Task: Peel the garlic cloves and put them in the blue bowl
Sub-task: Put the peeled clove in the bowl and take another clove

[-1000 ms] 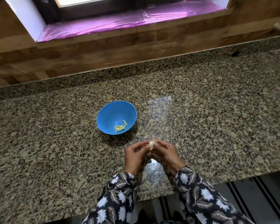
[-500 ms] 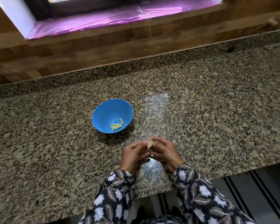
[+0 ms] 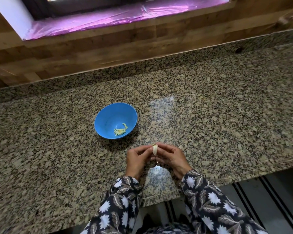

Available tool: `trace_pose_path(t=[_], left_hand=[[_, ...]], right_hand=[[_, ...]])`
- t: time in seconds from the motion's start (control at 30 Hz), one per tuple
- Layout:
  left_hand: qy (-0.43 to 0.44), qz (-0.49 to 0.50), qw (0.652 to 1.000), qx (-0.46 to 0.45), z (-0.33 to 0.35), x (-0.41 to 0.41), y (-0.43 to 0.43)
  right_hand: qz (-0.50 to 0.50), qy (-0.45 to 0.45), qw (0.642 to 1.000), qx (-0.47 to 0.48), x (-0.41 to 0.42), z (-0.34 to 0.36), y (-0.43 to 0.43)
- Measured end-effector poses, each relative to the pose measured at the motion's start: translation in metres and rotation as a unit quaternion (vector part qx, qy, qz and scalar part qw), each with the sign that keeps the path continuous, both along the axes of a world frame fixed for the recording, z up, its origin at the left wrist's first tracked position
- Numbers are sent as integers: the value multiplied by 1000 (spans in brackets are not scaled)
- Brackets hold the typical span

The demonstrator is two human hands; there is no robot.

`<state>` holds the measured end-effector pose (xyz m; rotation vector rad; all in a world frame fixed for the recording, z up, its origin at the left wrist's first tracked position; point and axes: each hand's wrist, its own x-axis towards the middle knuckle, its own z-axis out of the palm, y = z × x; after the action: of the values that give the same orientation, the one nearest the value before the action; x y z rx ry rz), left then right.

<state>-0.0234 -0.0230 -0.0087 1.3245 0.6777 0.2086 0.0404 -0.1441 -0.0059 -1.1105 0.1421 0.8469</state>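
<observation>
A pale garlic clove [image 3: 154, 149] with papery skin is pinched between the fingertips of both hands, just above the counter. My left hand [image 3: 136, 160] grips it from the left and my right hand [image 3: 172, 158] from the right. The blue bowl [image 3: 107, 119] stands on the counter a short way up and left of my hands. Several peeled yellowish garlic cloves [image 3: 120, 130] lie at its bottom. The lower part of the held clove is hidden by my fingers.
The speckled granite counter [image 3: 210, 115] runs the full width, with its front edge near my sleeves. A wooden wall [image 3: 91, 46] and a window sill covered in purple film [image 3: 108, 17] rise behind it. A striped floor [image 3: 269, 200] shows at lower right.
The hands stay together on the clove and turn it a little between the fingertips. The view has tilted slightly; the bowl has not moved on the counter.
</observation>
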Motion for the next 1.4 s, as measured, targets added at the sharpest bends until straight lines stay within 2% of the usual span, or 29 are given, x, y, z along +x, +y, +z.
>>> trace_pose_path(t=[0.13,0.33,0.53,0.67,0.8,0.9,0.97,1.03,1.07,1.1,1.17,1.23,1.27,1.33,1.4], left_hand=[[-8,-18,998,-52,2,0,-3],[4,-31,999,-25,1,2,-1],[25,-46,989,142,2,2,-4],[55,-31,949,310,5,1,-11],[66,-26,915,397,7,1,-14],[39,-38,874,483,9,1,-17],[28,-43,859,509,9,0,-19],[52,-31,879,473,8,-1,-16],[73,-20,896,438,6,0,-13],[96,-11,914,395,4,1,-9],[128,0,959,251,-1,3,-2],[134,11,987,86,-1,4,2],[135,13,989,56,-2,4,4],[151,-4,985,88,-5,6,6],[182,-34,964,191,-8,7,8]], right_hand=[[20,-21,999,-23,4,1,-3],[49,-8,999,-8,2,2,-3],[34,0,999,-6,0,2,-1],[17,0,1000,3,-1,3,1],[-9,-3,1000,4,-4,0,5],[-33,5,999,-9,-5,-1,9],[-39,-1,999,-12,-2,-1,7],[-51,-17,998,-27,3,-1,1],[-54,-55,995,-69,7,-2,-4],[-53,-119,982,-140,12,-3,-10],[-35,-268,914,-302,23,-6,-24],[-9,-356,846,-396,34,-9,-38],[1,-381,824,-420,38,-10,-44],[20,-417,788,-452,44,-15,-51],[34,-430,776,-460,47,-18,-55]])
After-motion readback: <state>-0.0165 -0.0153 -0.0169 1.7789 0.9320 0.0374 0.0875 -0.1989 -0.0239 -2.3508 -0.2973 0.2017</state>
